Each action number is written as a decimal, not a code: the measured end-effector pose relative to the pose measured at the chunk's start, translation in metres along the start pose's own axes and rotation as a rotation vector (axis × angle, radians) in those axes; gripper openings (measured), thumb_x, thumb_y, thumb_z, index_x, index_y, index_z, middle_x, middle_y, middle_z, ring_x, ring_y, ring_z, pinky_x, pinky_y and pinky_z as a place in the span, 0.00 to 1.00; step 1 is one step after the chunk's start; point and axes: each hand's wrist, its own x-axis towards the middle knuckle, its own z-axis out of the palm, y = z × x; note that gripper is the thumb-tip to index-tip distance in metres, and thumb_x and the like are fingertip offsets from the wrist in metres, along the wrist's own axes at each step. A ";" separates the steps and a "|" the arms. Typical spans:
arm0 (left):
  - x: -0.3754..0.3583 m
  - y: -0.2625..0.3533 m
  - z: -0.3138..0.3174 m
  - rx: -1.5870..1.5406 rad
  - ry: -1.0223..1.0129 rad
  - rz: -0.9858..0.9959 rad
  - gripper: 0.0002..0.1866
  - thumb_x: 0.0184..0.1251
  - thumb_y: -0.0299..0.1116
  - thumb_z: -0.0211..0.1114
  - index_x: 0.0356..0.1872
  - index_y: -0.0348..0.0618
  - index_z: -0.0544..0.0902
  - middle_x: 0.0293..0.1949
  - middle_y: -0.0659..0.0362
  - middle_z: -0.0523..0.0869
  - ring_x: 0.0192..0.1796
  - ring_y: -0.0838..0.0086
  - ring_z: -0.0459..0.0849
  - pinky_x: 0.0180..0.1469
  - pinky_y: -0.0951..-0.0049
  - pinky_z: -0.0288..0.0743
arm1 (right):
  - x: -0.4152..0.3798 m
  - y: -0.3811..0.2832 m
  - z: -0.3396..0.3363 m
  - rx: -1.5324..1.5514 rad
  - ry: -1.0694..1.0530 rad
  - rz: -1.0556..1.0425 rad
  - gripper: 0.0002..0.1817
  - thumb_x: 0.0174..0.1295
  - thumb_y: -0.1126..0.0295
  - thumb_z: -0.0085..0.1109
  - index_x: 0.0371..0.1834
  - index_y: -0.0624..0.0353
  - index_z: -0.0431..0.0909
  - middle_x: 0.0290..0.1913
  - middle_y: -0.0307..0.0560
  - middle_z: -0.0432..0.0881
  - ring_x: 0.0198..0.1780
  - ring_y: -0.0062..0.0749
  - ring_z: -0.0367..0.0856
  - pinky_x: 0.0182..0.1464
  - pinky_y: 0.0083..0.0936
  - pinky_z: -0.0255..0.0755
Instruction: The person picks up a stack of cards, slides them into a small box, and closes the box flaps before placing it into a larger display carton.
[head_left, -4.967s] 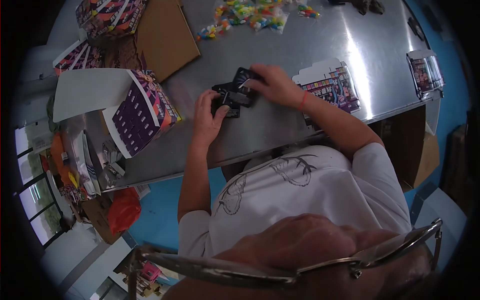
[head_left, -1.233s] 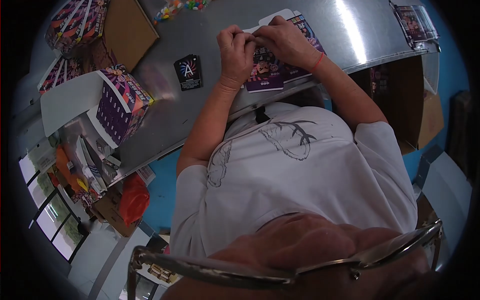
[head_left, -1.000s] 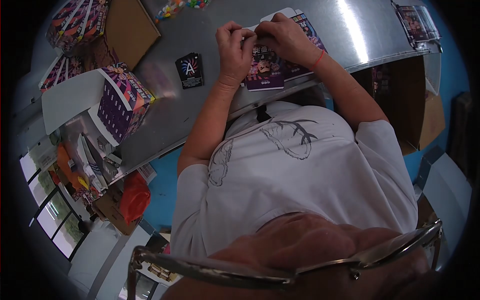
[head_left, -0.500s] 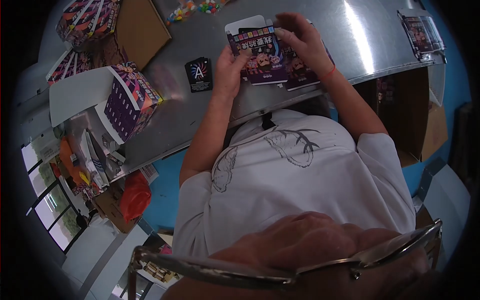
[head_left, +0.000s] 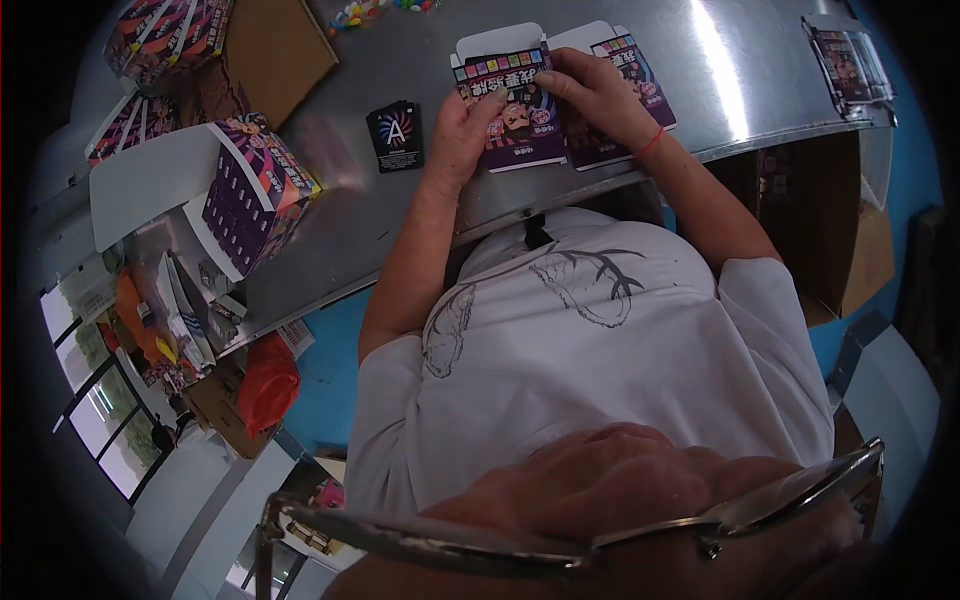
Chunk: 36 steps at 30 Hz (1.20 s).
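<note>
A purple printed card box (head_left: 525, 148) with its white top flap standing open is held over the metal table. My left hand (head_left: 458, 145) grips its left side, the thumb lying on the printed front. My right hand (head_left: 600, 103) closes on the upper right edge with its thumb on the front; its other fingers are partly hidden. A second purple box (head_left: 650, 92), also with a raised white flap, lies on the table beneath and beside my right hand. A small stack of black cards (head_left: 396, 138) marked with a letter A lies left of my left hand.
A purple display carton (head_left: 240, 215) with a white lid stands to the left, with more printed cartons (head_left: 165, 45) behind it. Clear plastic packaging (head_left: 848, 65) sits at the right table edge. Below it stands an open cardboard box (head_left: 825, 220). Colourful small pieces (head_left: 355, 15) lie at the far side.
My right hand has come down from above the box, and its thumb now presses on the front. My left thumb has shifted up and inward across the print. The view has moved slightly.
</note>
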 end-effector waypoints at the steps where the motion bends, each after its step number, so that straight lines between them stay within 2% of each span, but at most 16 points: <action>1: 0.000 0.002 -0.003 -0.001 0.006 -0.008 0.16 0.69 0.31 0.64 0.53 0.36 0.75 0.46 0.58 0.85 0.47 0.78 0.83 0.51 0.75 0.78 | 0.000 0.001 0.001 0.005 -0.004 0.007 0.21 0.68 0.61 0.59 0.54 0.69 0.75 0.34 0.47 0.85 0.34 0.31 0.83 0.38 0.26 0.76; 3: 0.003 0.008 -0.013 0.228 -0.039 0.034 0.16 0.69 0.32 0.64 0.53 0.36 0.76 0.46 0.59 0.85 0.46 0.77 0.83 0.51 0.76 0.78 | 0.005 0.004 0.005 -0.207 0.101 -0.231 0.18 0.67 0.62 0.59 0.50 0.68 0.76 0.33 0.51 0.84 0.33 0.31 0.83 0.36 0.27 0.75; 4: 0.002 0.017 -0.015 0.312 -0.045 0.018 0.16 0.69 0.33 0.65 0.53 0.38 0.77 0.46 0.58 0.86 0.46 0.77 0.84 0.50 0.76 0.78 | 0.006 0.000 0.004 -0.252 0.119 -0.310 0.16 0.66 0.65 0.59 0.49 0.67 0.75 0.33 0.56 0.83 0.33 0.39 0.84 0.36 0.30 0.75; 5: 0.004 0.017 -0.020 0.313 -0.043 0.017 0.16 0.69 0.33 0.65 0.53 0.38 0.77 0.46 0.58 0.86 0.46 0.77 0.84 0.50 0.76 0.78 | 0.008 -0.002 0.005 -0.250 0.117 -0.309 0.16 0.66 0.65 0.59 0.49 0.67 0.75 0.33 0.56 0.83 0.33 0.39 0.84 0.36 0.30 0.75; 7: 0.015 0.016 -0.031 0.391 -0.107 0.191 0.16 0.68 0.34 0.65 0.53 0.39 0.78 0.44 0.57 0.87 0.46 0.75 0.85 0.50 0.75 0.78 | 0.013 -0.004 0.006 -0.353 0.215 -0.565 0.15 0.65 0.67 0.60 0.50 0.64 0.73 0.34 0.56 0.82 0.34 0.49 0.83 0.36 0.34 0.76; 8: 0.020 0.015 -0.036 0.390 -0.104 0.193 0.16 0.68 0.34 0.65 0.53 0.39 0.78 0.44 0.57 0.87 0.46 0.75 0.85 0.50 0.75 0.78 | 0.013 -0.004 0.006 -0.355 0.211 -0.566 0.15 0.65 0.67 0.60 0.50 0.64 0.73 0.34 0.56 0.82 0.34 0.49 0.83 0.36 0.34 0.76; 10: 0.026 0.017 -0.040 0.778 0.012 0.469 0.17 0.67 0.34 0.66 0.53 0.40 0.78 0.43 0.56 0.88 0.46 0.72 0.86 0.50 0.72 0.78 | 0.014 -0.003 0.005 -0.387 0.199 -0.594 0.15 0.65 0.68 0.60 0.51 0.63 0.72 0.34 0.56 0.82 0.35 0.50 0.83 0.37 0.35 0.76; 17: 0.001 0.017 -0.035 0.802 0.002 0.370 0.16 0.67 0.36 0.66 0.51 0.40 0.80 0.42 0.55 0.88 0.45 0.68 0.87 0.49 0.70 0.77 | 0.012 0.001 0.003 -0.478 0.162 -0.652 0.16 0.64 0.70 0.60 0.53 0.61 0.71 0.35 0.56 0.82 0.36 0.54 0.83 0.37 0.38 0.77; 20: -0.009 0.010 -0.030 0.828 -0.063 0.270 0.14 0.66 0.37 0.66 0.48 0.39 0.82 0.42 0.53 0.88 0.45 0.65 0.87 0.50 0.69 0.77 | -0.001 0.003 0.003 -0.505 0.084 -0.511 0.16 0.64 0.71 0.60 0.53 0.60 0.71 0.35 0.56 0.81 0.37 0.54 0.82 0.37 0.40 0.76; 22: -0.011 0.010 -0.020 1.046 0.009 0.363 0.14 0.66 0.37 0.65 0.46 0.38 0.83 0.42 0.51 0.88 0.44 0.62 0.87 0.49 0.68 0.77 | -0.002 0.008 0.004 -0.483 0.083 -0.436 0.15 0.64 0.71 0.60 0.52 0.60 0.71 0.35 0.56 0.81 0.36 0.54 0.82 0.36 0.39 0.76; 26: -0.010 0.009 -0.026 1.018 -0.012 0.243 0.17 0.70 0.42 0.63 0.50 0.38 0.81 0.44 0.54 0.87 0.45 0.67 0.85 0.50 0.70 0.76 | 0.001 0.003 0.002 -0.438 0.068 -0.397 0.14 0.64 0.70 0.60 0.50 0.60 0.72 0.35 0.57 0.81 0.35 0.56 0.82 0.36 0.38 0.76; 28: -0.014 0.009 -0.026 0.423 0.092 0.221 0.20 0.74 0.46 0.58 0.52 0.38 0.79 0.46 0.61 0.84 0.48 0.75 0.81 0.53 0.74 0.73 | 0.000 0.004 0.002 -0.427 0.049 -0.425 0.13 0.65 0.70 0.60 0.50 0.61 0.72 0.33 0.56 0.81 0.32 0.49 0.83 0.33 0.35 0.76; 29: -0.011 0.007 -0.031 0.425 0.092 0.220 0.20 0.74 0.46 0.58 0.52 0.38 0.79 0.46 0.61 0.84 0.48 0.75 0.81 0.53 0.74 0.73 | -0.001 0.003 0.002 -0.425 0.050 -0.425 0.13 0.65 0.70 0.60 0.50 0.61 0.72 0.33 0.56 0.81 0.32 0.49 0.83 0.33 0.35 0.76; 32: -0.004 0.005 -0.040 0.231 0.066 0.226 0.20 0.78 0.44 0.52 0.60 0.40 0.73 0.54 0.59 0.80 0.57 0.72 0.77 0.62 0.70 0.69 | -0.004 0.001 0.000 -0.313 -0.019 -0.270 0.14 0.68 0.68 0.58 0.53 0.61 0.72 0.30 0.49 0.82 0.28 0.33 0.83 0.30 0.30 0.75; 34: -0.004 0.017 -0.028 0.103 -0.025 0.222 0.17 0.77 0.43 0.54 0.52 0.40 0.79 0.45 0.67 0.81 0.49 0.83 0.75 0.56 0.80 0.67 | -0.002 0.004 -0.002 -0.169 -0.052 -0.317 0.15 0.71 0.64 0.54 0.55 0.61 0.73 0.30 0.42 0.81 0.30 0.19 0.80 0.32 0.24 0.74; 36: -0.004 0.019 -0.027 0.089 -0.035 0.207 0.16 0.77 0.42 0.55 0.51 0.41 0.79 0.45 0.67 0.82 0.49 0.84 0.75 0.56 0.81 0.67 | -0.004 -0.003 -0.004 -0.102 -0.055 -0.300 0.16 0.71 0.63 0.53 0.54 0.61 0.75 0.30 0.41 0.80 0.32 0.18 0.79 0.33 0.23 0.74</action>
